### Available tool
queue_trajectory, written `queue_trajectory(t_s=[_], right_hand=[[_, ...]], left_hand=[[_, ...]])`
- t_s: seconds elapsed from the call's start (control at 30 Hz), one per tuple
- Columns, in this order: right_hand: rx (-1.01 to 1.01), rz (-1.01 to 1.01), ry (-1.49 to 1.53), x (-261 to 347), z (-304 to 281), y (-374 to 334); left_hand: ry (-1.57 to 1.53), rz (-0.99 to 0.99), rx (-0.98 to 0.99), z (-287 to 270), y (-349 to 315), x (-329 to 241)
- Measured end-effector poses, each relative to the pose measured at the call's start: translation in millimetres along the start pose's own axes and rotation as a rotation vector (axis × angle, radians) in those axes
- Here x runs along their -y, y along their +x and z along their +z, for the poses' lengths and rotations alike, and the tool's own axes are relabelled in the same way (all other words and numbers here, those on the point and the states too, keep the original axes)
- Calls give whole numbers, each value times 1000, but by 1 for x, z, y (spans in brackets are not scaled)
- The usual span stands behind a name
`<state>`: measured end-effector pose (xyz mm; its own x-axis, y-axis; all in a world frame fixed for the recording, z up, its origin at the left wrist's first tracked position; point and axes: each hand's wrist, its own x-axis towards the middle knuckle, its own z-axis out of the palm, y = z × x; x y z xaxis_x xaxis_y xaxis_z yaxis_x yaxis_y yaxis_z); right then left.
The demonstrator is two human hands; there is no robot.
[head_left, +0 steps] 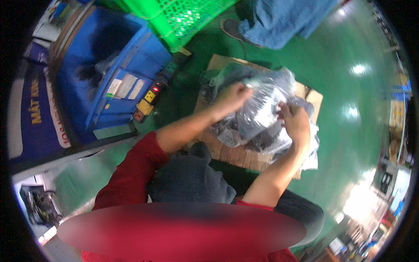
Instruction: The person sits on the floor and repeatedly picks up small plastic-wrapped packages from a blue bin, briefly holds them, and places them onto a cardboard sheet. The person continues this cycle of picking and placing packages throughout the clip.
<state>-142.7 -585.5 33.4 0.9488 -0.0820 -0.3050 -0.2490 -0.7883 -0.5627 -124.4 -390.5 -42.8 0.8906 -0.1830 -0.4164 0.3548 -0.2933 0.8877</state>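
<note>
Heap of clear plastic bags with dark grey contents (262, 109) is lying on a brown cardboard base (251, 162), covering its middle and spreading beyond its right edge toward the near right corner. Bare left hand (234, 98) is resting at the upper left part of the heap, its fingers drawn narrowly together; blur is hiding the fingertips, so one cannot tell whether they are gripping plastic. Bare right hand (296, 121) is lying over the heap's right side, nearer the cardboard's right edge, thumb and fingers curling with a narrow gap; one cannot tell whether film is caught between them. The cardboard is sitting on a glossy green floor (358, 109). Beyond its far edge, another person's dark shoe (231, 29) is showing beside loose blue cloth (279, 22). Well to the left, a blue plastic bin (150, 61) is standing near a black power strip with yellow sockets (150, 95).
</note>
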Motion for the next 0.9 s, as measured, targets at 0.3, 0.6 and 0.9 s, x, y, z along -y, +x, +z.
queue_trajectory(t_s=[0.3,0.6,0.9], right_hand=[[-48,-295,409,52,11,5],[-142,-408,269,120,87,20],[-92,-483,100,120,131,43]], left_hand=[[336,702,-436,-96,-49,-42],[817,-74,-1572,-493,-111,39],[1538,-530,-511,-524,-23,175]])
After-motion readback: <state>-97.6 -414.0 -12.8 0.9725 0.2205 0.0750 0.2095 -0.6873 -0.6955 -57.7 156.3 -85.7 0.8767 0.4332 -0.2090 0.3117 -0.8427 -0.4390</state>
